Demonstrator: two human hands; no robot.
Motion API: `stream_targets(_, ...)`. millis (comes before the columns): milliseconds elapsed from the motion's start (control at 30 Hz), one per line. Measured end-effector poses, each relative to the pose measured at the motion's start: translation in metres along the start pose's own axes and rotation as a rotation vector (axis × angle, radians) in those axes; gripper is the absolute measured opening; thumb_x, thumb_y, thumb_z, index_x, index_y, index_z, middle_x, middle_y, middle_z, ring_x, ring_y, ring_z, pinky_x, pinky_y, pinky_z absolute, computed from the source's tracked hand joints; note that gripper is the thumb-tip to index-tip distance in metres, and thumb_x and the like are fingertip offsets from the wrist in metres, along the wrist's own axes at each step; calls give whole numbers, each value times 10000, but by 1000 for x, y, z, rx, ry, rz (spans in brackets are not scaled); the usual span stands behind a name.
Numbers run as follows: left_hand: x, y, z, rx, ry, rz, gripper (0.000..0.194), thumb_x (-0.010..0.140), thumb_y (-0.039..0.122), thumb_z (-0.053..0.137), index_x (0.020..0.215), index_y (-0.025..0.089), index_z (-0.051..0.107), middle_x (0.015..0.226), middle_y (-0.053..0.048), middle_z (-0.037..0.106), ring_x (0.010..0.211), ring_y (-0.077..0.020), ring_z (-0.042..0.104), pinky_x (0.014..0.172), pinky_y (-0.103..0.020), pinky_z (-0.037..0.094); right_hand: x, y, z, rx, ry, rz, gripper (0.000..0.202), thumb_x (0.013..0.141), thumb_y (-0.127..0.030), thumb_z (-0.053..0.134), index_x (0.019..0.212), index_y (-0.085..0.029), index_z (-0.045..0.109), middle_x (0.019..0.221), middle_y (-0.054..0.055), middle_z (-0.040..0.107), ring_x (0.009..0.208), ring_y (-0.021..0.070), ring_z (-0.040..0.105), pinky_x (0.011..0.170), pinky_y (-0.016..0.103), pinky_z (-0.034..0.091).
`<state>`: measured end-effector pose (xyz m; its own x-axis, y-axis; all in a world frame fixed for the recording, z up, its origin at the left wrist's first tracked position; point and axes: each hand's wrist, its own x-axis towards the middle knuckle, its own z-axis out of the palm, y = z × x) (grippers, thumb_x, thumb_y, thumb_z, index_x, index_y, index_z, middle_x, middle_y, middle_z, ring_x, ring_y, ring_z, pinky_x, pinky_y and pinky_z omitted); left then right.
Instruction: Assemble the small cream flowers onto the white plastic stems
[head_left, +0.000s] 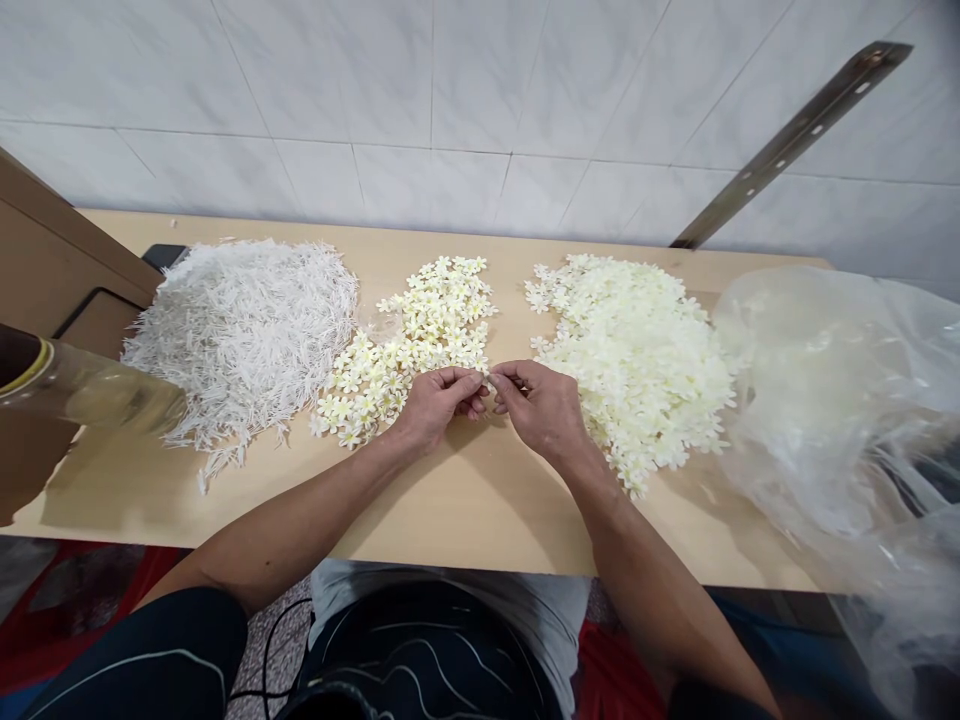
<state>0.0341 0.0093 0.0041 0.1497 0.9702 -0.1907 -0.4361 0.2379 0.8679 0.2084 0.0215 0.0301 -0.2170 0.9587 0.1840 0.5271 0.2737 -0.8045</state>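
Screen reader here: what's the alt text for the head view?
A person's left hand and right hand are close together at the fingertips above a tan table, anything between them too small to identify. Left to right lie a heap of thin white strands, small yellowish flowers, a larger pale flower heap and clear plastic.

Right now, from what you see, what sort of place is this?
Probably a small handwork corner, at home or in a workshop: a table against a tiled wall, with heaps of small flowers and thin white pieces.
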Motion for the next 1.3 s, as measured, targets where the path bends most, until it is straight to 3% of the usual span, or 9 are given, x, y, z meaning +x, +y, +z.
stream_targets(133,1,1,-1,-71,-25,-45,356,721,416,896,821,107,748,804,-75,714,610,-96,611,566,-225,482,0,2,0,102,-4,38,260,938,-454,670,1019,-233,781,866,51,776,629,200,715,634,339,591)
stream_targets(300,2,-1,-2,-78,-36,-62,355,730,414,892,841,109,751,802,-78,715,627,-96,608,569,-221,469,-1,1,-2,-6,-1,4,247,958,-426,631,1000,-239,787,785,43,764,697,221,729,692,348,582)
stream_targets(600,2,-1,0,-80,-32,-59,363,725,427,895,828,110,752,810,-81,722,620,-94,606,585,-232,475,-4,-9,4,-105,131,-14,210,911,-274,593,940,-210,790,822,61,787,755,230,744,684,328,557)
stream_targets(833,-3,4,3,-42,-63,-6,366,748,445,873,848,113,755,808,-94,732,647,-126,648,607,-248,503,-4,-11,4,-176,165,-29,199,908,-266,599,929,-218,791,813,52,791,734,219,733,680,319,548)
stream_targets(1000,-3,2,2,28,-17,33,373,747,461,870,835,117,755,716,-76,713,597,-129,639,591,-256,503,-4,-12,5,-215,143,-65,191,900,-243,594,905,-219,784,820,46,792,730,205,727,708,310,545)
stream_targets(1300,-1,4,3,31,53,8,375,739,459,857,815,111,740,790,-87,730,596,-116,633,557,-236,489,4,-10,-4,180,65,281,104,844,-275,632,873,-191,685,673,10,712,582,179,718,578,260,553)
